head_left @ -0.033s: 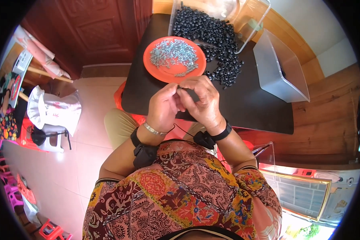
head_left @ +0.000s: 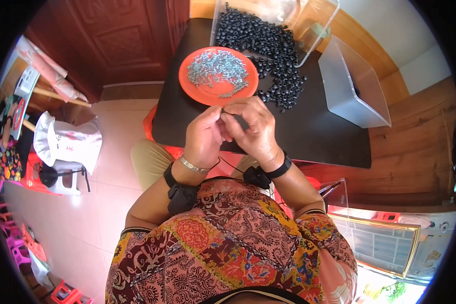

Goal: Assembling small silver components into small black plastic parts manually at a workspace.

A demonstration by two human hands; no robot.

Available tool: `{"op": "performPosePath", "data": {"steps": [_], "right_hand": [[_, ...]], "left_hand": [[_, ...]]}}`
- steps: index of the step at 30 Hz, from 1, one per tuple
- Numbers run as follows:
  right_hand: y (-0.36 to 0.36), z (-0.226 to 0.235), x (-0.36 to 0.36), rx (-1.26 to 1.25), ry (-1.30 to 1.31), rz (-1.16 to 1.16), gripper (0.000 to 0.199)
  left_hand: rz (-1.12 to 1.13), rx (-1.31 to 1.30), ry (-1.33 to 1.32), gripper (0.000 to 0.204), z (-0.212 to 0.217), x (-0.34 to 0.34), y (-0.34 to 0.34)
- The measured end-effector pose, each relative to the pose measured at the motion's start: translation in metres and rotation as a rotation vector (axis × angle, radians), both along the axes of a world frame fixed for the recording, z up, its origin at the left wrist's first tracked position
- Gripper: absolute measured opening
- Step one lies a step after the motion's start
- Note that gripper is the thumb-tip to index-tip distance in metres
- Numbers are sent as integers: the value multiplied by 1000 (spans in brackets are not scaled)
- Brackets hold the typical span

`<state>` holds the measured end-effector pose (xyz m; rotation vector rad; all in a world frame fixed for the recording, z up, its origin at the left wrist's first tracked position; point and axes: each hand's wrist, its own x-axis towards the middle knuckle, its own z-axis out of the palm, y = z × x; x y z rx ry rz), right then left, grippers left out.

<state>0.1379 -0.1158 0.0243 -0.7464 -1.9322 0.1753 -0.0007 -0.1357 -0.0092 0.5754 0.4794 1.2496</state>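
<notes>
My left hand (head_left: 203,136) and my right hand (head_left: 257,129) meet fingertip to fingertip just over the table's near edge. Both are closed in a pinch around a small dark piece (head_left: 223,112), mostly covered by the fingers, so its exact kind is unclear. Right beyond them lies an orange-red plate (head_left: 219,95) holding a heap of small silvery metal parts (head_left: 215,70). Small black ring-like parts (head_left: 283,91) are strewn to the right of the plate, spilling from a larger pile in a clear bin lying on its side (head_left: 214,30).
The dark table (head_left: 329,142) carries a translucent plastic box (head_left: 357,109) at its right side. Wooden panelling borders the right. On the left floor, a white sack (head_left: 76,142) rests by a stool (head_left: 72,180). Another person's arm (head_left: 7,129) shows at far left.
Hands and surroundings sit very slightly further left in the picture. Less of the dark piece shows between my fingertips; the pinch itself stays the same.
</notes>
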Motion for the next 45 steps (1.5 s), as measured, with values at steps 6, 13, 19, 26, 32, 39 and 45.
{"op": "performPosePath", "data": {"steps": [6,13,19,26,32,39,45], "right_hand": [[-2,0,-1,-10,-16,-31,18],[9,19,41,-172,-63,-47,14],[35,35,123,-406,-178,-418,14],[31,16,128,-436,-506,-327,15],[40,3,125,-271,-733,-308,13],[16,20,88,-837,132,-40,12],[9,-5,61,-1003,706,281,20]], "left_hand": [[1,-8,11,27,-3,-3,2],[-126,47,10,28,-15,-23,8],[-61,50,25,24,-6,-26,8],[-51,78,63,27,-7,-22,9],[-61,90,44,27,-7,-22,8],[-122,77,110,27,-1,-9,3],[-182,71,91,28,-4,-1,6]]}}
